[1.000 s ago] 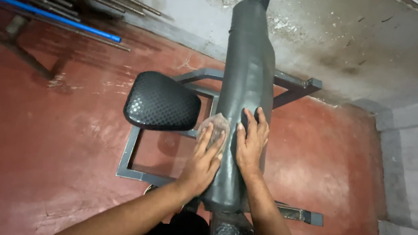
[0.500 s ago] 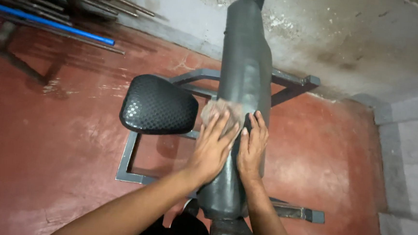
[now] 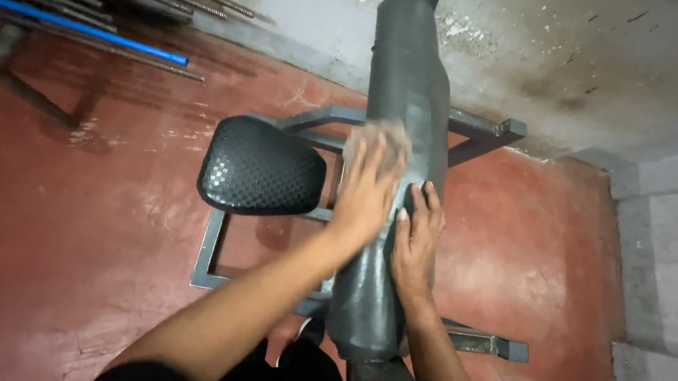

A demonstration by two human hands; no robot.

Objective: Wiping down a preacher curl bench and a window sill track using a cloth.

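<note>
A long dark grey padded bench back (image 3: 408,85) runs away from me on a grey steel frame (image 3: 214,246). My left hand (image 3: 366,188) lies flat on its left side and presses a worn brownish sanding sheet (image 3: 380,136) against the pad; the sheet is blurred. My right hand (image 3: 417,238) rests flat on the pad just right of and below the left hand, fingers spread, holding nothing. A black textured seat cushion (image 3: 262,166) sits to the left of the pad.
Red painted floor (image 3: 78,222) lies all around the frame. Metal rods and a blue pipe (image 3: 82,26) lie at the upper left. A stained grey wall (image 3: 567,55) stands behind, with a grey ledge (image 3: 664,257) at the right.
My left hand has slid the sanding sheet up the pad, away from me. My right hand has stayed nearly in place on the pad.
</note>
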